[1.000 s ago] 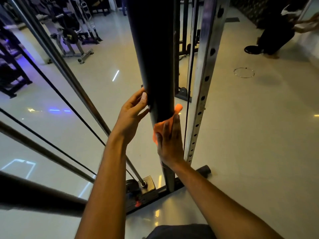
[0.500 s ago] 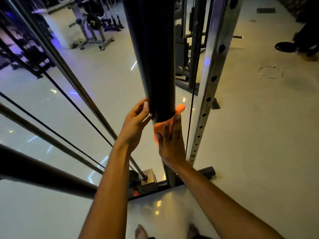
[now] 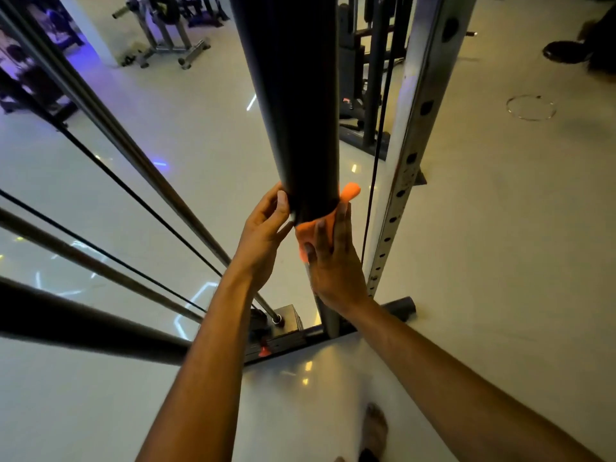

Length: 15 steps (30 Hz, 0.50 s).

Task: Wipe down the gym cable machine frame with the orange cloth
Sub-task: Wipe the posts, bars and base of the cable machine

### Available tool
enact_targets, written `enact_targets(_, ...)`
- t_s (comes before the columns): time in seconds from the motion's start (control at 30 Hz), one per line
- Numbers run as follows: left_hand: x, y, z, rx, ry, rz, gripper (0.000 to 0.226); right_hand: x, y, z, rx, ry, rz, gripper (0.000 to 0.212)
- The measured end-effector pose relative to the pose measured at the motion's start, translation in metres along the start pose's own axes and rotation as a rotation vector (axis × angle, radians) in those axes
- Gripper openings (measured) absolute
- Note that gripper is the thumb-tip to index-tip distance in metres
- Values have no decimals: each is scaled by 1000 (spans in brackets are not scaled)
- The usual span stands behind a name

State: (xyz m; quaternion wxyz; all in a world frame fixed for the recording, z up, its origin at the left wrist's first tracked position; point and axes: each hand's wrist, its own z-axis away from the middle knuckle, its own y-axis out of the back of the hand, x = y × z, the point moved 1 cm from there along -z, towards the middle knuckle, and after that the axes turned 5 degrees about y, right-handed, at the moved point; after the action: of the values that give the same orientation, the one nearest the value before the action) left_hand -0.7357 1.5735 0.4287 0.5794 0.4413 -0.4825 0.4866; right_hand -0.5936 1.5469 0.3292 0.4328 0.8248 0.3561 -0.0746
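Head view, centre of the frame: the bright orange cloth (image 3: 319, 225) is pressed flat against the lower right side of the thick black round upright post (image 3: 293, 105) of the cable machine, one corner of it sticking out past the post to the upper right. The right hand (image 3: 333, 261) lies over the cloth with fingers straight and slightly spread, palm pushing it onto the post. The left hand (image 3: 265, 233) is on the opposite, left side of the same post, thumb up against its surface and fingers curved around the back, gripping it.

Just right of the cloth a thin black cable (image 3: 375, 168) runs down the frame, and beyond it stands a silver square upright with a row of round holes (image 3: 411, 155). Below the hands, the post meets a dark base bar (image 3: 398, 308) on the glossy pale floor (image 3: 500, 261). From the base, polished steel guide rods (image 3: 126, 145) slant away toward the upper left edge. At the bottom of the frame a bare foot (image 3: 375, 431) rests on the floor. In the upper left stands a grey weight bench rack (image 3: 166, 38); at the upper right edge, a dark shoe (image 3: 563, 51) of another person.
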Motion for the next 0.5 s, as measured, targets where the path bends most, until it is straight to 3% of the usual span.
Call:
enact_targets(0.17, -29, 9, -18, -61, -47, 2, 45, -4, 1, -26, 126, -4, 34, 108)
enact_targets(0.33, -61, 5, -19, -12, -124, -6, 42, 33, -41, 40, 18, 112, 84, 111)
enact_targets(0.4, -81, 6, -23, 14, -139, 3, 45, 45, -53, 41, 75, 173, 33, 112)
enact_targets(0.5, -116, 5, -32, 3, -155, -38, 53, 49, -50, 17, 190, 226, -54, 95)
